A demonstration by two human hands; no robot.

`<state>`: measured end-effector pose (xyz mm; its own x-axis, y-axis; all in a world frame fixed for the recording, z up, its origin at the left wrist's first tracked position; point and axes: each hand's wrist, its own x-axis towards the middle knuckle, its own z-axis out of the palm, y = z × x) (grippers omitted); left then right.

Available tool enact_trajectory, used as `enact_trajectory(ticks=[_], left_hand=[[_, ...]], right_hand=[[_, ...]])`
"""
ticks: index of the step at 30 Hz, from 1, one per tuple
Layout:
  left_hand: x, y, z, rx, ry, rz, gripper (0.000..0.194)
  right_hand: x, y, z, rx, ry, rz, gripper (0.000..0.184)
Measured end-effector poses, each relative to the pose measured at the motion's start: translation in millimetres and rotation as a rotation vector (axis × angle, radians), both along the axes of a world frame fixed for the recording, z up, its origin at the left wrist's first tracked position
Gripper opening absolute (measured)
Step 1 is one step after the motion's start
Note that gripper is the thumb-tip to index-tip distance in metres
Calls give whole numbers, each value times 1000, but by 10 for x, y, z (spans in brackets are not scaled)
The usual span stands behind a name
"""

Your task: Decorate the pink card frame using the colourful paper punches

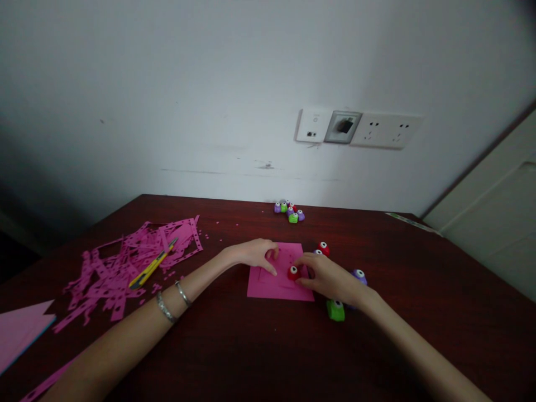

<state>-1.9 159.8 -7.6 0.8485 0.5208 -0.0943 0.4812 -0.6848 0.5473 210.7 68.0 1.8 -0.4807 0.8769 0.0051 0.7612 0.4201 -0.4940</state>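
Observation:
A pink sheet of paper (pixel 260 287) lies on the dark table in front of me, with small cut marks on its surface. My left hand (pixel 254 253) rests at the sheet's upper left, thumb and fingers apart, with nothing between them. Fingers and thumb of my right hand (pixel 324 273) close round a small red craft punch (pixel 293 272) with a white, eye-like top, on the middle of the sheet. Beside that hand are another red punch (pixel 323 248), a purple punch (pixel 359 276) and a green punch (pixel 336 310); others there are partly hidden.
Pink paper scraps (pixel 125 262) with punched holes are heaped at the left, a yellow utility knife (pixel 153 271) on top. Several more punches (pixel 290 211) cluster near the wall. Paper sheets (pixel 23 329) lie at the left edge. Wall sockets (pixel 385 130) are behind the table.

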Motion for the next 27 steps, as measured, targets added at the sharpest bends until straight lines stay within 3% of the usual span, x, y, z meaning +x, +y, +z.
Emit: enact_trajectory(ticks=[21,23,27], left_hand=[[-32,22,15,-31,-47,17,42],[-79,76,43,-65,-127,99,37],[-207,225,59,-163,-225,449,42]], right_hand=[[10,-34,50,100,-65,-23,19],[26,-30,57,125,-55,-46,18],[79,-5,110,176,19,-92,17]])
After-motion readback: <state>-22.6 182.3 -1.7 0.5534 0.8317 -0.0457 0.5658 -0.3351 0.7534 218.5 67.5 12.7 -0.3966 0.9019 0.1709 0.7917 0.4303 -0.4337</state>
